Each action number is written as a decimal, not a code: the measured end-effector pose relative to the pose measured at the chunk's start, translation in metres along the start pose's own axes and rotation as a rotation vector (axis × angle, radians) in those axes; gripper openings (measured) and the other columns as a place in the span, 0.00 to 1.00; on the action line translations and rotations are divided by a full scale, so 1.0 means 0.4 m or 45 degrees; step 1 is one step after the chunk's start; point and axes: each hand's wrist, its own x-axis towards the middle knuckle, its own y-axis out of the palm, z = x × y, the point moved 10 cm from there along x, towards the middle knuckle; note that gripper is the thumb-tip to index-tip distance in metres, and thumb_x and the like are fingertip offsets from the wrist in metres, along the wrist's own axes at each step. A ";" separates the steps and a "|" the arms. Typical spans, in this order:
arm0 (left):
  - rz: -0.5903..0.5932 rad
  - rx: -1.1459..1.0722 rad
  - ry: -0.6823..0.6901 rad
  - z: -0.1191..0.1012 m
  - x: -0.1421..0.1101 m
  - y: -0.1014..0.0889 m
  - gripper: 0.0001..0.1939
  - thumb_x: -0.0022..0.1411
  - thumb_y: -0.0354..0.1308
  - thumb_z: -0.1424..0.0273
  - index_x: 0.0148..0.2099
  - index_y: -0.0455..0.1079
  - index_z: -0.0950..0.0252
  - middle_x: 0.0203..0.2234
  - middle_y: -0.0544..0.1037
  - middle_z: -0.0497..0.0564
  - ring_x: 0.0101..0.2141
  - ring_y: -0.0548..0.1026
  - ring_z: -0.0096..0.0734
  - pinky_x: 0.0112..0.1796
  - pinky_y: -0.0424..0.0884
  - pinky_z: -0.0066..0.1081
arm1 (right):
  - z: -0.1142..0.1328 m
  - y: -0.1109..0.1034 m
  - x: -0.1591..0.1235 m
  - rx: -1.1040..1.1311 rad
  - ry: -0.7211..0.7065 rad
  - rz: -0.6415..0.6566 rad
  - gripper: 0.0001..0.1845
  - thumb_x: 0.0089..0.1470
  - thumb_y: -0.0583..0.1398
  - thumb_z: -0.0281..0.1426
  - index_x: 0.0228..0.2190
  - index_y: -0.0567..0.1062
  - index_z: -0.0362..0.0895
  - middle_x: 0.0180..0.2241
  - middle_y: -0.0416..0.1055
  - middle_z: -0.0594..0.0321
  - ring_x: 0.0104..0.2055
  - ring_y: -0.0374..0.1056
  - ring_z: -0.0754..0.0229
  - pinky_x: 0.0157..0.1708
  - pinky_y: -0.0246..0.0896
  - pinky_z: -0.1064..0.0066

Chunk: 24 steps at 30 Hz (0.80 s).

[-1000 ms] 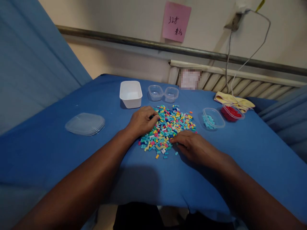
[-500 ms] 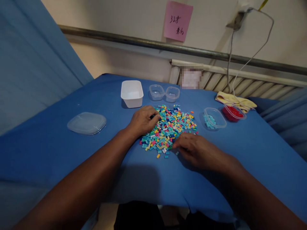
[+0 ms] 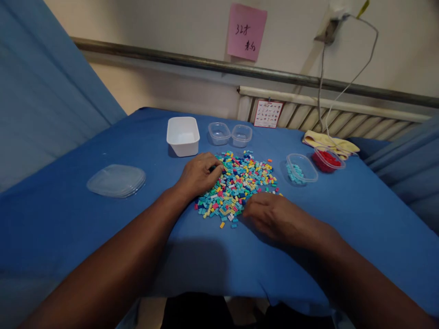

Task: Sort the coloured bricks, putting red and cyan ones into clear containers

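bricks (image 3: 236, 183) lie in a loose, mixed-colour pile on the blue-covered desk (image 3: 61, 219), between the two hands. left hand (image 3: 200, 173): rests against the left edge of the pile, fingers curled; whether this grip encloses a brick cannot be told. right hand (image 3: 269, 214): bunched low at the near right edge of the pile, fingertips turned down and not clearly visible; whether this grip pinches a brick or is only pressed together cannot be told. hazard one, judged most likely: scatter. the pieces are small and unconfined, so a broad sweep of either hand could spread them; the yellow brick (image 3: 222, 225) and the blue brick (image 3: 234, 225) at the near edge are most exposed. hazard two: double pick. pieces overlap and several blues look alike in dim light, so a neighbour could come away with the one gripped. hazard three: tipping. the clear box (image 3: 313, 179) with light-blue bricks (image 3: 295, 173) stands just beside a second box (image 3: 339, 167) with red pieces (image 3: 325, 159); both look light, and a knuckle catching a rim could upset either. hazard four: snagging. the cable (image 3: 321, 68) hangs down to the yellow cloth (image 3: 331, 142) behind the second box; a far reach could hook it.
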 end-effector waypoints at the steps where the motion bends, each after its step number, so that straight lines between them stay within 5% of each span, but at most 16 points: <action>1: 0.000 0.000 0.001 0.001 0.000 -0.001 0.11 0.70 0.58 0.65 0.39 0.82 0.59 0.38 0.83 0.52 0.43 0.79 0.40 0.47 0.75 0.39 | -0.023 -0.027 -0.008 -0.013 0.023 -0.089 0.11 0.70 0.56 0.24 0.43 0.78 0.46 0.40 0.78 0.58 0.42 0.72 0.56 0.44 0.68 0.65; 7: 0.011 -0.014 0.015 -0.002 0.001 0.000 0.11 0.70 0.58 0.65 0.40 0.82 0.60 0.38 0.83 0.52 0.43 0.79 0.40 0.47 0.74 0.39 | -0.250 -0.253 -0.172 -0.389 0.438 -0.833 0.10 0.65 0.59 0.28 0.44 0.81 0.46 0.42 0.80 0.52 0.46 0.76 0.47 0.49 0.71 0.54; 13: 0.000 -0.007 0.018 -0.001 0.003 -0.001 0.12 0.70 0.58 0.64 0.39 0.82 0.60 0.37 0.83 0.53 0.42 0.79 0.41 0.46 0.74 0.39 | -0.390 -0.262 -0.267 -0.577 0.699 -0.809 0.11 0.63 0.60 0.31 0.42 0.82 0.45 0.42 0.81 0.50 0.47 0.76 0.43 0.51 0.71 0.48; 18: 0.005 -0.026 0.007 0.002 0.001 0.002 0.11 0.70 0.58 0.65 0.39 0.82 0.60 0.37 0.83 0.52 0.43 0.79 0.40 0.46 0.74 0.39 | -0.284 -0.235 -0.189 -0.389 0.522 -0.871 0.09 0.67 0.60 0.31 0.44 0.81 0.46 0.41 0.82 0.53 0.44 0.77 0.48 0.48 0.72 0.54; 24: 0.000 -0.014 -0.004 0.002 0.001 0.005 0.12 0.69 0.58 0.66 0.39 0.82 0.60 0.37 0.83 0.52 0.43 0.79 0.40 0.47 0.74 0.38 | -0.034 -0.059 -0.002 0.051 -0.042 -0.410 0.10 0.71 0.59 0.27 0.50 0.79 0.46 0.43 0.82 0.55 0.46 0.76 0.53 0.49 0.72 0.59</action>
